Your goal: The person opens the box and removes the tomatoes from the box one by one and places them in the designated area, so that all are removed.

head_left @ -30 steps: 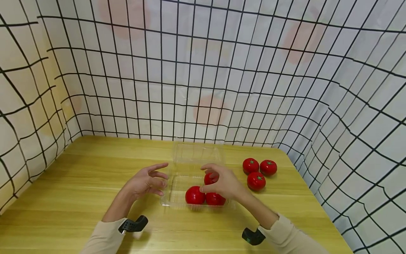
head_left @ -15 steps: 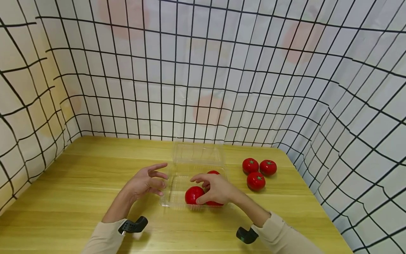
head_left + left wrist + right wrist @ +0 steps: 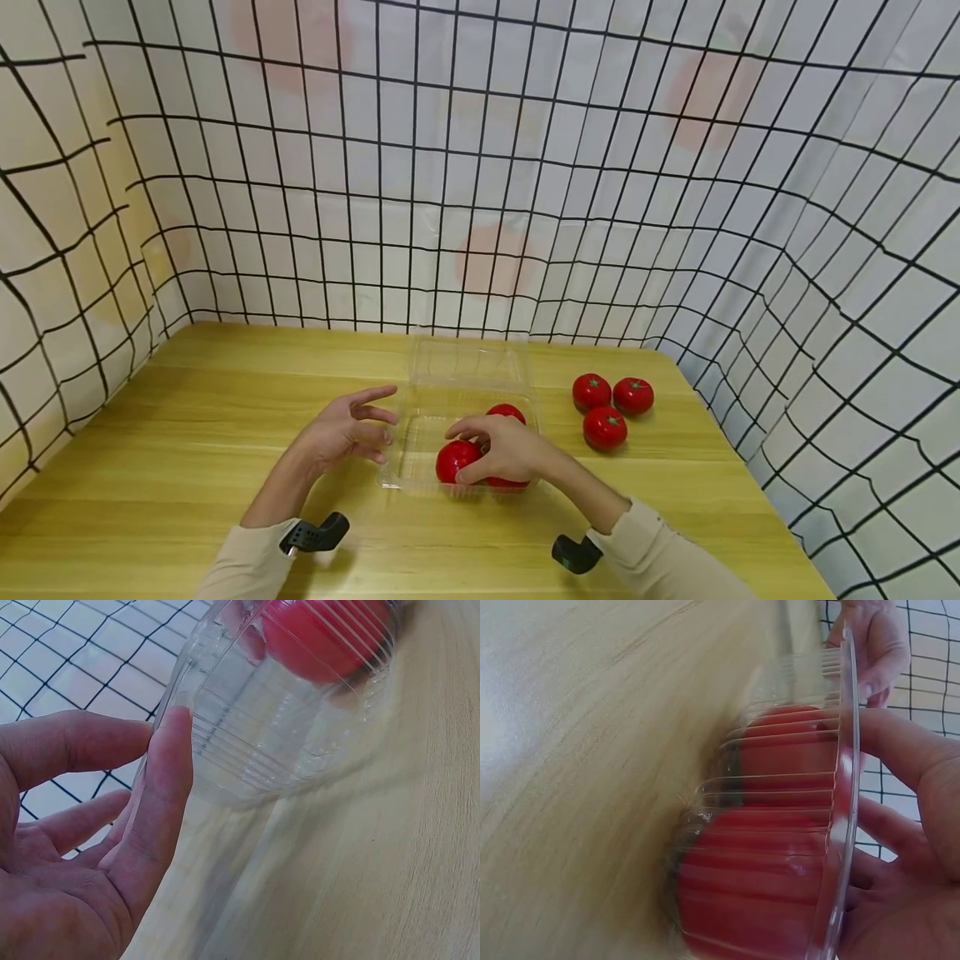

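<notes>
A clear plastic clamshell container (image 3: 420,437) lies with its lid folded back. My left hand (image 3: 341,433) is at its left rim, thumb and a fingertip pinching the edge in the left wrist view. My right hand (image 3: 506,446) reaches into the container and holds the front left tomato (image 3: 452,461), thumb in front and fingers behind. Partly hidden by that hand are a back right tomato (image 3: 507,411) and a front right tomato (image 3: 507,482). Through the ribbed front wall, the right wrist view shows two red tomatoes (image 3: 750,877) side by side.
Three loose tomatoes (image 3: 605,428) sit in a cluster on the wooden table (image 3: 187,433), right of the container. The open lid (image 3: 471,362) lies toward the back. Grid-patterned cloth walls (image 3: 465,208) enclose the back and sides.
My right hand has moved left and down from over the right-hand tomatoes onto the front left tomato. My left hand stays at the container's rim.
</notes>
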The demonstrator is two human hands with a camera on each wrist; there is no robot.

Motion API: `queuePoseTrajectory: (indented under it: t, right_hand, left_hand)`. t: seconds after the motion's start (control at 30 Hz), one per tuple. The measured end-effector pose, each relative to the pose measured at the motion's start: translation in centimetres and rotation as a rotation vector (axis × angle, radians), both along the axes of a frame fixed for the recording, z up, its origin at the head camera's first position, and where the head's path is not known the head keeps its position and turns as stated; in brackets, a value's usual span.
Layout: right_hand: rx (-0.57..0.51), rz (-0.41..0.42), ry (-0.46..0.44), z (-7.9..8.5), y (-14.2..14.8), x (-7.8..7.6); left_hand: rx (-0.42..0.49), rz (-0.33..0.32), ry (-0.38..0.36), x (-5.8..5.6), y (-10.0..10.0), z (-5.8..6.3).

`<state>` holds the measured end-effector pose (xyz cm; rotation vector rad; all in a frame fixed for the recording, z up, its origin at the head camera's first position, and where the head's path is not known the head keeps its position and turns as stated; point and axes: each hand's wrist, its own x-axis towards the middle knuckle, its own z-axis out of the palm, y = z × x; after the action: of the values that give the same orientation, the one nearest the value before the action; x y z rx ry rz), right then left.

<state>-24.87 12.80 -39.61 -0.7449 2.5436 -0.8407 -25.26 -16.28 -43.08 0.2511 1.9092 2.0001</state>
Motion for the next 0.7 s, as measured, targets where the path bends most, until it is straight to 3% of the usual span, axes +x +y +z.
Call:
queuePoseTrajectory:
  t: [0.7]
  right_hand:
    - [0.081,0.025,0.015,-0.04,-0.21,-0.32]
  left_hand:
    - [0.003,-0.009,0.000,0.03,-0.09,-0.11]
